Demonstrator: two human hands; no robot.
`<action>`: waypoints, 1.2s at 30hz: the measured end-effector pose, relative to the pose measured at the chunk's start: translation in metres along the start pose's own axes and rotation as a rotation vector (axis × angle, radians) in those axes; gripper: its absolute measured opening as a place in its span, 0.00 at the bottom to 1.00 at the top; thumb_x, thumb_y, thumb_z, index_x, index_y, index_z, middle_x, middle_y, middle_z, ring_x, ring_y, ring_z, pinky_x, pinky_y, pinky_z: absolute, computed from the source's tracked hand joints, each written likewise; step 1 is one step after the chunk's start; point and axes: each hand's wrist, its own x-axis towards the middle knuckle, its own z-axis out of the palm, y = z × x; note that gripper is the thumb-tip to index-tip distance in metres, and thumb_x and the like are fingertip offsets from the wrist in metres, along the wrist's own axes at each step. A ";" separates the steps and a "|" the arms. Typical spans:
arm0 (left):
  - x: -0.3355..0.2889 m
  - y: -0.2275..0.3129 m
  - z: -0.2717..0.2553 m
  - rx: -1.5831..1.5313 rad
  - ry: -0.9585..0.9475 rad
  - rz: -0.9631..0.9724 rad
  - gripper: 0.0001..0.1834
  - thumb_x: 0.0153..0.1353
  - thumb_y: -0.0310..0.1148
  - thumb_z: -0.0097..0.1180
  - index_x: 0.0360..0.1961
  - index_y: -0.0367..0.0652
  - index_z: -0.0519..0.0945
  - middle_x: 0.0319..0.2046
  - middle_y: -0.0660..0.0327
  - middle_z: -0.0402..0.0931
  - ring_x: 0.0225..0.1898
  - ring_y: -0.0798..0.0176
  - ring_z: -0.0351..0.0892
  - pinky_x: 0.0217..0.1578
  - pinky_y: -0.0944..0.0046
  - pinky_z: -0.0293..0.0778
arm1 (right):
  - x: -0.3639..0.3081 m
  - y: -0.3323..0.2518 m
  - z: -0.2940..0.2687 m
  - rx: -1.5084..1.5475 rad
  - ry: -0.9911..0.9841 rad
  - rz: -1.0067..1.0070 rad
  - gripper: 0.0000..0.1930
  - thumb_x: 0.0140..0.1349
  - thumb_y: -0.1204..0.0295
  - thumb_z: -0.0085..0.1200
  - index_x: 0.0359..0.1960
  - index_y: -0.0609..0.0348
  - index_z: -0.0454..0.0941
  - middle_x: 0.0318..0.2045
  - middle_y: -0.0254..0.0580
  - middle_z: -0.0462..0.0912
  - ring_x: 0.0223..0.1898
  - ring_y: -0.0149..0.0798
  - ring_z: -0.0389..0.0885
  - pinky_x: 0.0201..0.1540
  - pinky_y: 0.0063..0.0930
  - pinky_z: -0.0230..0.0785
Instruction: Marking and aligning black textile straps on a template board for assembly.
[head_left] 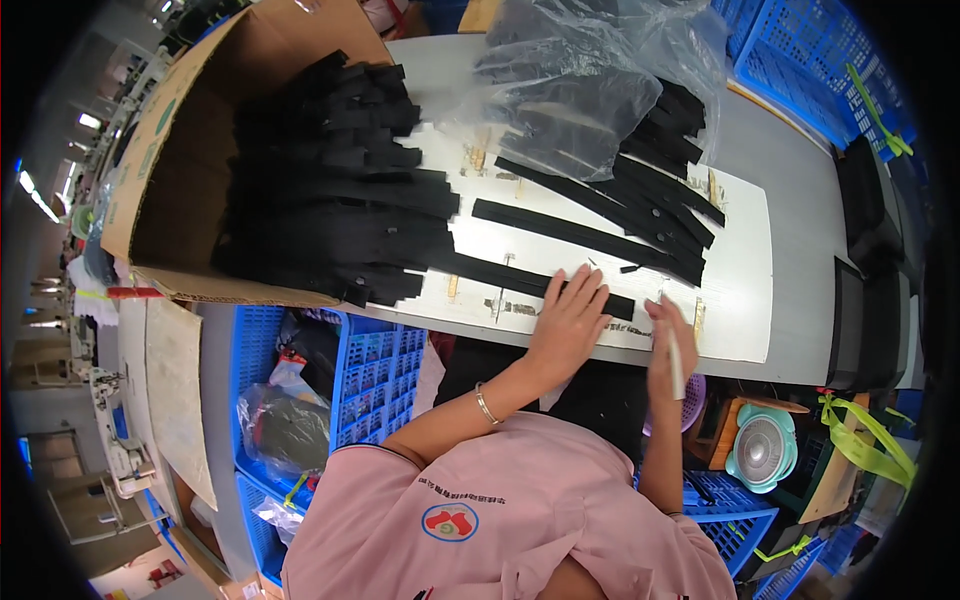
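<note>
My left hand lies with its fingers stretched out flat, pressing on a black fabric strip on the white board. Just to its right, my right hand grips a slim white pen close to the strip's right end. Beyond my hands, another black strip rests on the board, and several more strips overlap at its far right. A thick pile of black strips fills the mouth of a cardboard box at the left.
The cardboard box lies on its side on the grey table. Clear plastic film covers part of the far strips. Blue crates stand below the table, another blue crate at the far right. A teal fan is at the lower right.
</note>
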 end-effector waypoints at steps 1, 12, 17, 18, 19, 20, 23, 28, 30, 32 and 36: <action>-0.001 0.007 0.005 -0.030 -0.031 0.016 0.23 0.65 0.32 0.62 0.59 0.35 0.79 0.64 0.49 0.74 0.72 0.45 0.66 0.74 0.39 0.52 | -0.004 -0.005 0.004 -0.152 -0.029 -0.153 0.19 0.68 0.74 0.59 0.59 0.62 0.80 0.47 0.45 0.87 0.50 0.46 0.84 0.56 0.41 0.71; -0.031 -0.010 -0.028 0.067 -0.211 -0.069 0.42 0.69 0.46 0.58 0.76 0.35 0.58 0.78 0.47 0.54 0.80 0.46 0.48 0.76 0.34 0.35 | -0.020 0.038 -0.037 -0.610 -0.159 -0.234 0.30 0.63 0.73 0.63 0.68 0.58 0.70 0.68 0.43 0.75 0.73 0.50 0.66 0.77 0.56 0.46; -0.051 -0.032 -0.057 0.182 -0.216 -0.243 0.44 0.69 0.48 0.58 0.78 0.37 0.57 0.79 0.49 0.51 0.81 0.46 0.44 0.74 0.28 0.29 | -0.022 0.052 -0.047 -0.649 -0.126 -0.283 0.26 0.68 0.69 0.58 0.67 0.58 0.70 0.68 0.44 0.76 0.72 0.48 0.67 0.77 0.54 0.48; -0.056 -0.035 -0.063 0.215 -0.195 -0.299 0.44 0.69 0.48 0.58 0.78 0.38 0.56 0.79 0.49 0.50 0.81 0.46 0.44 0.73 0.28 0.28 | -0.022 0.052 -0.046 -0.624 -0.120 -0.280 0.26 0.68 0.70 0.58 0.67 0.58 0.71 0.68 0.44 0.76 0.72 0.48 0.67 0.77 0.54 0.48; -0.060 -0.041 -0.069 0.219 -0.158 -0.333 0.43 0.69 0.47 0.59 0.78 0.39 0.57 0.80 0.50 0.50 0.81 0.46 0.44 0.73 0.27 0.27 | -0.022 0.051 -0.045 -0.623 -0.125 -0.283 0.26 0.68 0.70 0.58 0.67 0.58 0.71 0.68 0.44 0.76 0.72 0.48 0.67 0.77 0.54 0.48; -0.063 -0.047 -0.074 0.218 -0.157 -0.339 0.43 0.69 0.47 0.59 0.78 0.39 0.57 0.80 0.50 0.50 0.81 0.46 0.44 0.73 0.27 0.27 | -0.022 0.051 -0.045 -0.616 -0.115 -0.283 0.25 0.68 0.71 0.58 0.66 0.59 0.72 0.67 0.44 0.77 0.72 0.49 0.67 0.77 0.53 0.48; -0.067 -0.061 -0.088 0.242 -0.137 -0.339 0.41 0.68 0.45 0.61 0.77 0.40 0.61 0.78 0.51 0.53 0.80 0.46 0.47 0.73 0.28 0.29 | -0.020 0.046 -0.046 -0.609 -0.110 -0.270 0.24 0.67 0.72 0.58 0.65 0.59 0.73 0.67 0.45 0.77 0.71 0.49 0.68 0.77 0.52 0.48; -0.068 -0.065 -0.087 0.206 -0.082 -0.308 0.41 0.67 0.45 0.63 0.76 0.40 0.64 0.77 0.51 0.57 0.80 0.47 0.50 0.74 0.32 0.32 | -0.012 0.016 -0.035 -0.560 -0.029 -0.256 0.20 0.68 0.78 0.55 0.61 0.60 0.77 0.65 0.48 0.79 0.69 0.49 0.72 0.75 0.51 0.54; -0.068 -0.066 -0.084 0.192 -0.073 -0.285 0.41 0.66 0.45 0.64 0.75 0.41 0.64 0.77 0.51 0.57 0.80 0.47 0.50 0.74 0.33 0.33 | -0.001 -0.024 -0.013 -0.342 0.016 -0.154 0.15 0.71 0.79 0.50 0.56 0.61 0.81 0.58 0.49 0.83 0.59 0.48 0.79 0.69 0.42 0.64; -0.069 -0.067 -0.083 0.243 -0.038 -0.288 0.42 0.64 0.48 0.65 0.75 0.42 0.66 0.75 0.52 0.61 0.78 0.49 0.54 0.74 0.33 0.35 | 0.005 -0.047 0.014 0.105 -0.076 0.088 0.14 0.72 0.77 0.50 0.55 0.62 0.82 0.49 0.47 0.86 0.49 0.41 0.82 0.57 0.34 0.73; -0.071 -0.070 -0.083 0.251 -0.040 -0.287 0.43 0.63 0.47 0.66 0.75 0.42 0.65 0.75 0.52 0.61 0.78 0.49 0.55 0.74 0.33 0.36 | 0.026 -0.087 0.063 0.353 -0.309 0.175 0.11 0.73 0.73 0.53 0.47 0.63 0.86 0.33 0.38 0.86 0.35 0.30 0.82 0.40 0.25 0.73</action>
